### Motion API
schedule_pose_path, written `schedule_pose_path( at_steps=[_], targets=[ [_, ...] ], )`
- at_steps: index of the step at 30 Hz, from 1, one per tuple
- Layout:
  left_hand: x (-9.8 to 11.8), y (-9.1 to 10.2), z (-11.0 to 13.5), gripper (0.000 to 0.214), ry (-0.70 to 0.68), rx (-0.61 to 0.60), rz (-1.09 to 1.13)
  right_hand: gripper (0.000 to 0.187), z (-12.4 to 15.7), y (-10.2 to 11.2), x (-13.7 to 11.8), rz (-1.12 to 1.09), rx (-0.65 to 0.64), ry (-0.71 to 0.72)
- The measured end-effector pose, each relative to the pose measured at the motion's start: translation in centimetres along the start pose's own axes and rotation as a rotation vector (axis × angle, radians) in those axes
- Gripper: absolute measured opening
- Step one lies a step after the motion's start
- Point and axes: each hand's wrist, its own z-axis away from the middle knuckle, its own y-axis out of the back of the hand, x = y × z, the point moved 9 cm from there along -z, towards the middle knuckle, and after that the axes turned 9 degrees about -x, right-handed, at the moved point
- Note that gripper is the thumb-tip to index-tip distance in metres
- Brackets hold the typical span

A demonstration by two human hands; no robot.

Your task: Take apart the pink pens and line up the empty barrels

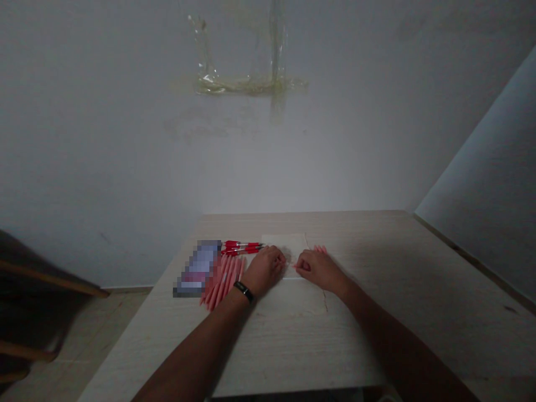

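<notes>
My left hand (pixel 264 269), with a dark band on its wrist, is closed, fingertips pinched together over a pale sheet (pixel 288 241). Facing it across a small gap, my right hand (pixel 320 269) is also closed, its thumb and fingers pressed together. A small pinkish bit shows at the right fingertips, too small to name. What the left fingers hold, if anything, is hidden. Several pink pens (pixel 221 283) lie in a pile beside my left wrist. Red pens (pixel 243 245) lie just beyond them. Pink pen ends (pixel 320 249) stick out behind my right hand.
A blurred-out, phone-like rectangle (pixel 192 273) lies left of the pens. The pale wooden table (pixel 301 352) meets a wall (pixel 335 139) with peeling clear tape (pixel 238 86). A dark wooden-framed piece of furniture (pixel 37 301) stands on the floor at left.
</notes>
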Motion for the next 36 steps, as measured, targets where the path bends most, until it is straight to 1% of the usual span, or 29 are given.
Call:
schedule_pose_path(
  at_steps=[4, 7, 9, 12, 18, 26, 32, 36],
  targets=[
    [-0.4, 0.3, 0.1, 0.01, 0.033, 0.026, 0.076, 0.009, 0.1, 1.1, 0.2, -0.069, 0.055, -0.004],
    [-0.3, 0.6, 0.2, 0.008, 0.044, 0.045, 0.096, 0.006, 0.1, 1.5, 0.0, -0.137, 0.062, 0.015],
    [-0.1, 0.8, 0.2, 0.009, 0.048, 0.044, 0.106, 0.004, 0.2, 1.7, -0.2, -0.163, 0.072, 0.034],
    [0.2, 0.8, 0.2, 0.012, 0.045, 0.027, 0.12, 0.008, 0.3, 1.8, -0.6, -0.161, 0.085, 0.056],
    [0.6, 0.8, 0.1, 0.012, 0.046, -0.002, 0.144, 0.009, 0.5, 1.8, -1.3, -0.112, 0.093, 0.098],
    [0.7, 0.7, 0.2, 0.011, 0.035, 0.0, 0.137, 0.009, 0.5, 1.8, -1.8, -0.053, 0.082, 0.158],
    [1.2, 0.2, 0.2, 0.01, -0.016, -0.045, 0.175, 0.009, 0.6, 1.0, -1.7, -0.066, 0.066, 0.123],
    [1.3, 0.1, 0.3, 0.006, -0.017, -0.053, 0.209, 0.009, 0.6, 0.6, -1.6, -0.1, 0.07, 0.096]
  ],
)
